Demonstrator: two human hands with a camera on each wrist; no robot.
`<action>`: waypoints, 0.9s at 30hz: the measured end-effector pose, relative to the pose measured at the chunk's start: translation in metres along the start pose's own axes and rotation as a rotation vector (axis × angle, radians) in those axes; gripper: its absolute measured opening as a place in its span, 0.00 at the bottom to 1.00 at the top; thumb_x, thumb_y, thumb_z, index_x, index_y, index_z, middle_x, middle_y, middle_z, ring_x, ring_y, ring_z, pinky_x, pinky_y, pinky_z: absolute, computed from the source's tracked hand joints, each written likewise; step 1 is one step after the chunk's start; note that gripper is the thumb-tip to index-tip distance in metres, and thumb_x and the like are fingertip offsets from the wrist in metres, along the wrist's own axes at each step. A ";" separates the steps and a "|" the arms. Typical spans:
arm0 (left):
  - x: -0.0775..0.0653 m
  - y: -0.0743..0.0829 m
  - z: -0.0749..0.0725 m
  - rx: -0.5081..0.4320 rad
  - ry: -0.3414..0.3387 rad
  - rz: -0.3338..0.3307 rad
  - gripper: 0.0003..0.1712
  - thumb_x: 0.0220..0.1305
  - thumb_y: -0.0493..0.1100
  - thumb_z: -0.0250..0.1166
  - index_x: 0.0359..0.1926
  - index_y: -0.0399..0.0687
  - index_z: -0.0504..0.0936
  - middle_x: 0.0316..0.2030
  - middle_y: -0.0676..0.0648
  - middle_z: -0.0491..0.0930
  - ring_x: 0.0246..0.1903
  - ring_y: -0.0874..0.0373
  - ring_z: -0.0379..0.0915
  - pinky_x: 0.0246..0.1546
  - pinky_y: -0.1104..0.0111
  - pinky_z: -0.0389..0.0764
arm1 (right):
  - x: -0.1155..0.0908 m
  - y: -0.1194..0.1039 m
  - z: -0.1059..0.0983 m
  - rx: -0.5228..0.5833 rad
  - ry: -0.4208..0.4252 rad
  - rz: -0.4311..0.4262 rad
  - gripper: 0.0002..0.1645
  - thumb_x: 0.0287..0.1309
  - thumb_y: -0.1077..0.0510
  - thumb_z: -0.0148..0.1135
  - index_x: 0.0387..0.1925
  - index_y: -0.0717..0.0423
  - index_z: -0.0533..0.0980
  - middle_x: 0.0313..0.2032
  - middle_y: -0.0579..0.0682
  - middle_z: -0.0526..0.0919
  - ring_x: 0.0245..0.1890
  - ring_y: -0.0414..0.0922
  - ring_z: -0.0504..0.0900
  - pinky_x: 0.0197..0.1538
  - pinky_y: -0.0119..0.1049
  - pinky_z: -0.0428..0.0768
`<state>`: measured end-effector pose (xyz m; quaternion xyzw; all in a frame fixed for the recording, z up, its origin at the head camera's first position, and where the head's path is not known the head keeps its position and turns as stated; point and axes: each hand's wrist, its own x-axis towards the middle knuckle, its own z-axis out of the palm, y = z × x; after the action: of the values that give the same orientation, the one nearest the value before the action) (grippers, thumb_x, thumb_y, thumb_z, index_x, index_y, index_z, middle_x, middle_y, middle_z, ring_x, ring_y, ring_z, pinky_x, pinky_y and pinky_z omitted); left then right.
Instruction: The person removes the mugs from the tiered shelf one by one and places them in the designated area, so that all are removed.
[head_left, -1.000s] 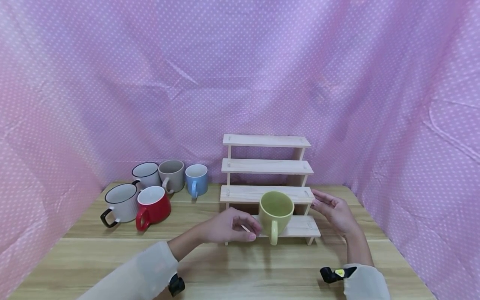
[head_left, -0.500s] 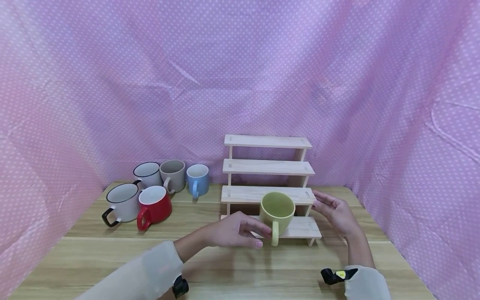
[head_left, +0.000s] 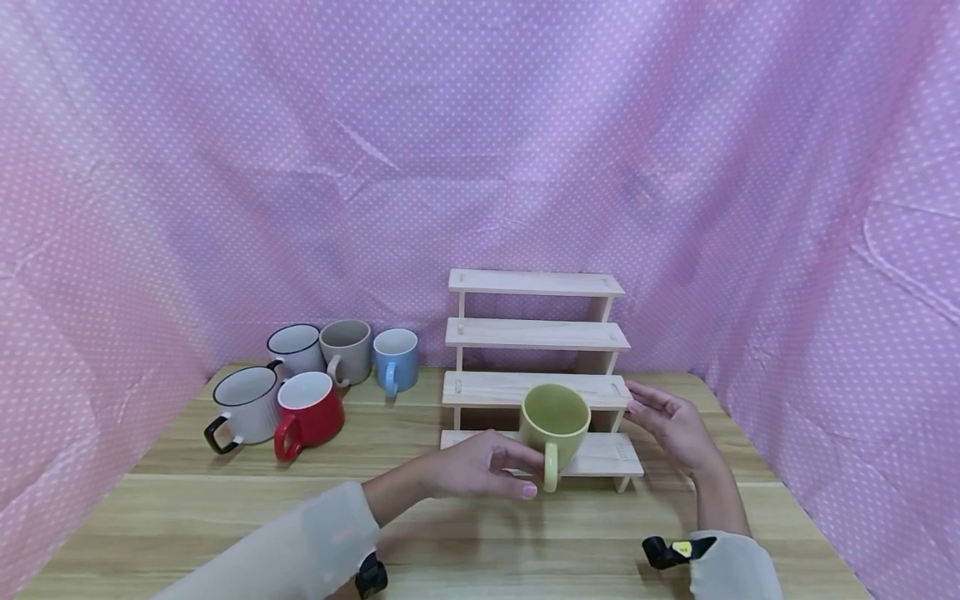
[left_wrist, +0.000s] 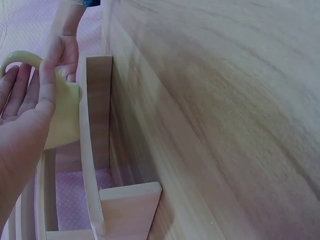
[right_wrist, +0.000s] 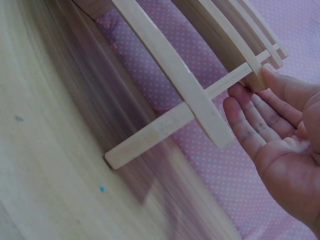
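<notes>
A yellow-green mug stands upright on the lowest step of a tiered wooden stand, its handle facing the front. My left hand lies against the mug's left side, fingers extended; in the left wrist view the fingertips reach the handle. At the stand's right end, my right hand holds the end of the second step from the bottom. The right wrist view shows the thumb at that board's edge and the other fingers below it.
To the left on the wooden table stand a red mug, a blue mug, a grey mug and two white black-rimmed mugs, one in front, one behind. A pink dotted curtain hangs behind.
My left hand has shifted right along the front, its fingers now reaching the mug's handle. The mug and my right hand stay where they were.
</notes>
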<state>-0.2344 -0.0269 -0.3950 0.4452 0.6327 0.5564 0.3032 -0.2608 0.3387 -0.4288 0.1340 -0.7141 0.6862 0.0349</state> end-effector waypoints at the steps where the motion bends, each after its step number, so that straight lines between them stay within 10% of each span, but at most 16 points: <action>1: 0.001 -0.001 0.001 0.005 -0.005 0.000 0.23 0.71 0.35 0.65 0.64 0.35 0.78 0.60 0.48 0.81 0.63 0.61 0.74 0.66 0.61 0.75 | 0.000 0.000 0.000 0.000 0.001 0.003 0.35 0.73 0.64 0.59 0.70 0.81 0.58 0.56 0.45 0.82 0.53 0.37 0.84 0.61 0.35 0.79; 9: 0.006 0.001 0.004 0.025 -0.038 0.022 0.17 0.74 0.39 0.62 0.60 0.39 0.79 0.59 0.48 0.81 0.64 0.61 0.72 0.71 0.59 0.69 | -0.001 -0.004 0.001 -0.009 0.010 0.028 0.36 0.72 0.63 0.60 0.71 0.79 0.58 0.59 0.49 0.80 0.54 0.37 0.84 0.63 0.38 0.78; 27: 0.002 0.000 -0.001 -0.028 0.126 -0.079 0.13 0.76 0.40 0.60 0.50 0.31 0.80 0.46 0.43 0.85 0.48 0.59 0.81 0.56 0.62 0.83 | 0.000 -0.003 0.002 -0.013 0.005 0.018 0.35 0.73 0.63 0.59 0.71 0.79 0.58 0.64 0.59 0.76 0.54 0.37 0.83 0.60 0.32 0.79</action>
<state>-0.2359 -0.0256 -0.3948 0.3798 0.6598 0.5796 0.2907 -0.2593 0.3369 -0.4257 0.1256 -0.7197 0.6821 0.0314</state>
